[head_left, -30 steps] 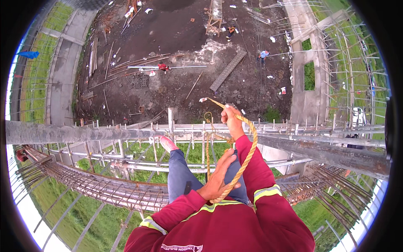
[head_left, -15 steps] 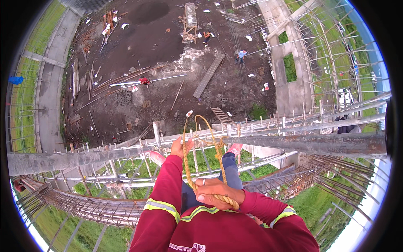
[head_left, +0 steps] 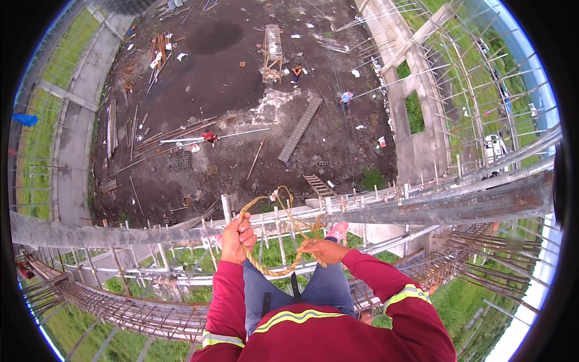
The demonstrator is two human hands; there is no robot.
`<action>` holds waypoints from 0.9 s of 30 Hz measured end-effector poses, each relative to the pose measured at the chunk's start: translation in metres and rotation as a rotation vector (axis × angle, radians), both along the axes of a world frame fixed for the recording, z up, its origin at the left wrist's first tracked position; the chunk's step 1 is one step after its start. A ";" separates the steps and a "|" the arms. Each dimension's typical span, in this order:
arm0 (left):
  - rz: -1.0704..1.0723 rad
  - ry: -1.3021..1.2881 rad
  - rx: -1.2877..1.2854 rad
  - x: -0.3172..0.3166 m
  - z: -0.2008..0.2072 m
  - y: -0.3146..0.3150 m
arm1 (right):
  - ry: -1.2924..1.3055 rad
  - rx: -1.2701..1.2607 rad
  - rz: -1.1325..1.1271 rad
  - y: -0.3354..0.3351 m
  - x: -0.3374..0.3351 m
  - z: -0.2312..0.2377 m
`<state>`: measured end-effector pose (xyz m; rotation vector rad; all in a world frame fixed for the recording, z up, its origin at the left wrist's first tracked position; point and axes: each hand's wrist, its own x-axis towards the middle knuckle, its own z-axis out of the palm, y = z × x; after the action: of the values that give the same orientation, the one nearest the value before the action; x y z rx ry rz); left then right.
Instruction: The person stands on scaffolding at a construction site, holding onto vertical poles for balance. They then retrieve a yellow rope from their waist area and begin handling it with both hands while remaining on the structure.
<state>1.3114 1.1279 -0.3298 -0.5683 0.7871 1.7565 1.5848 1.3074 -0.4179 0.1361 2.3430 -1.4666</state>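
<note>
A thick yellow rope (head_left: 278, 273) hangs in a sagging curve between my two hands. My left hand (head_left: 236, 237) is closed round one part of it, above my left thigh. Closed on the rope too, my right hand (head_left: 326, 251) is lower and further right, just below a knot where the rope loops at the grey pipe (head_left: 446, 205). A thinner-looking loop of the rope rises beyond my hands, with a small white piece at its top. My legs in blue jeans straddle the view down, and a pink shoe (head_left: 339, 231) shows by the pipe.
Steel pipes and rebar surround me, with a long rebar cage (head_left: 132, 308) curving below. Far down on the dark ground, a person in red (head_left: 209, 136), one in light blue (head_left: 345, 98) and another by a wooden trestle (head_left: 272, 54) stand among planks and poles. Green grass lies beyond concrete beams.
My left hand, open beside the rope before, now grips it. My right hand has moved from my waist outward to the knot, and the rope between my hands now sags.
</note>
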 end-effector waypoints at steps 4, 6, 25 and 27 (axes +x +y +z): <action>-0.193 0.098 -0.052 0.061 0.070 -0.006 | -0.282 -0.709 -0.687 -0.001 -0.063 -0.048; -0.360 0.032 -0.017 0.095 0.086 -0.003 | -0.650 -1.056 -0.914 -0.010 -0.109 -0.052; -0.171 -0.245 -0.090 0.136 -0.075 -0.049 | -0.653 -0.828 -0.678 -0.071 -0.105 0.045; -0.031 -0.301 -0.218 0.125 -0.125 -0.044 | -0.538 -0.712 -0.536 -0.071 -0.089 0.108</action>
<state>1.4362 1.0843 -0.4552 -0.9373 0.7724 1.5192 1.4962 1.2362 -0.3104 0.8830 1.3128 -2.0875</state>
